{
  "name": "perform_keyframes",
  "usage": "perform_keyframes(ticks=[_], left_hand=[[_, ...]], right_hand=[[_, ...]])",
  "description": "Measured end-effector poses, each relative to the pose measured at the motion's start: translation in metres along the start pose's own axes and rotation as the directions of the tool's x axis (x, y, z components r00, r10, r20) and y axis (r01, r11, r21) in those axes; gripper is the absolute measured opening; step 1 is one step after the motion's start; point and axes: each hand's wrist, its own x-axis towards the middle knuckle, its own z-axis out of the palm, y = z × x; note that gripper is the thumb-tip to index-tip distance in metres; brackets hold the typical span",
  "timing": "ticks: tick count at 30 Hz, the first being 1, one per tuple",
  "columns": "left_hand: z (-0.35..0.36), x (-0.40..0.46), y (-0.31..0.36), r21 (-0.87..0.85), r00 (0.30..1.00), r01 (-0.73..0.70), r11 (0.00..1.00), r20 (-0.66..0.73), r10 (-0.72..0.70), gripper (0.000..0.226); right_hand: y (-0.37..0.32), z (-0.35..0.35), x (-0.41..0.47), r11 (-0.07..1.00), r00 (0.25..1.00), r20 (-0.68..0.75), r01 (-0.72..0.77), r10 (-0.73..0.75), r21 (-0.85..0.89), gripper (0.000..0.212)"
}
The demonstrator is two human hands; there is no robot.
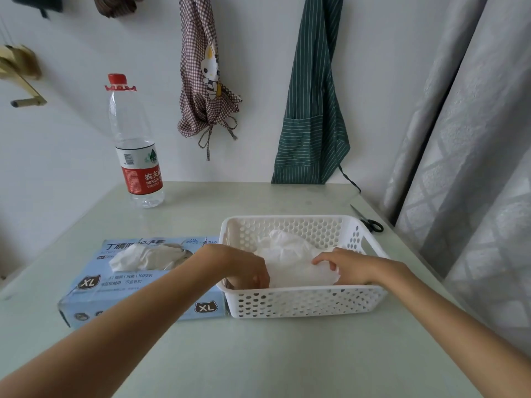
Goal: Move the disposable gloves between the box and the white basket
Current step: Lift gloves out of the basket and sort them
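So both hands are down in the white basket [304, 301], left hand [244, 268] and right hand [347, 268] curled onto the gloves [290, 259] piled between them. The box [138, 285] sits touching the basket's left side, nearer the left hand.

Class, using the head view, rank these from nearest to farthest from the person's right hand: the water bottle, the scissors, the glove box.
From the right hand, inside the white basket:
1. Scissors: behind the basket, by the curtain.
2. Glove box: left of the basket, touching it.
3. Water bottle: far left, near the wall.
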Motion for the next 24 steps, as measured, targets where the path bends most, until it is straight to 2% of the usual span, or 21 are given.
perform_keyframes(ticks=[1,3,4,6,8,9,11,13,16,19,22,24], left_hand=[[-0.004,-0.001,0.002,-0.006,0.999,0.003,1.0,0.043,-0.002,0.032],[-0.018,-0.004,-0.002,-0.076,0.999,0.01,0.997,0.044,-0.006,0.027],[-0.026,-0.006,-0.005,-0.142,1.0,0.002,0.99,-0.001,-0.002,0.023],[-0.038,-0.008,-0.011,-0.23,0.984,-0.032,0.973,-0.179,-0.01,0.021],[-0.038,0.001,-0.011,-0.176,0.943,-0.054,0.983,-0.332,-0.008,0.042],[-0.033,0.009,-0.009,-0.118,0.945,-0.045,0.992,-0.326,0.004,0.06],[-0.017,0.028,-0.007,0.037,0.978,-0.008,0.999,-0.21,0.015,0.088],[0.0,0.043,-0.013,0.138,0.986,0.034,0.99,-0.165,-0.01,0.097],[0.014,0.053,-0.021,0.042,0.983,0.03,0.999,-0.183,-0.022,0.095],[0.012,0.047,-0.02,0.024,0.987,0.024,0.999,-0.159,-0.02,0.098],[0.004,0.026,-0.019,-0.015,0.959,0.008,1.0,-0.284,-0.012,0.096],[0.0,0.007,-0.019,-0.005,0.931,0.049,0.999,-0.361,-0.047,0.089]], right_hand=[[0.0,-0.002,0.0,1.0,1.0,0.006,-0.006,0.006,-0.008,0.067],[0.002,-0.009,0.0,1.0,0.999,-0.036,-0.007,0.007,0.001,0.071],[0.002,-0.012,0.0,1.0,0.997,-0.082,0.006,-0.004,0.022,0.072],[0.001,-0.019,0.002,0.996,0.989,-0.14,0.048,-0.038,0.068,0.075],[-0.006,-0.02,0.007,0.995,0.995,-0.085,0.062,-0.055,0.078,0.084],[-0.011,-0.019,0.01,0.997,0.998,-0.035,0.049,-0.046,0.068,0.09],[-0.021,-0.017,0.016,0.999,0.998,0.062,0.02,-0.023,0.045,0.095],[-0.026,-0.013,0.023,0.998,0.992,0.127,0.003,-0.011,0.059,0.093],[-0.022,-0.012,0.027,0.995,0.988,0.155,-0.016,0.0,0.103,0.093],[-0.011,-0.014,0.02,0.997,0.994,0.112,-0.02,0.011,0.08,0.094],[0.0,-0.013,0.008,0.993,0.997,-0.007,-0.075,0.076,0.089,0.081],[0.001,-0.008,0.001,0.991,0.991,0.004,-0.131,0.131,0.029,0.068]])
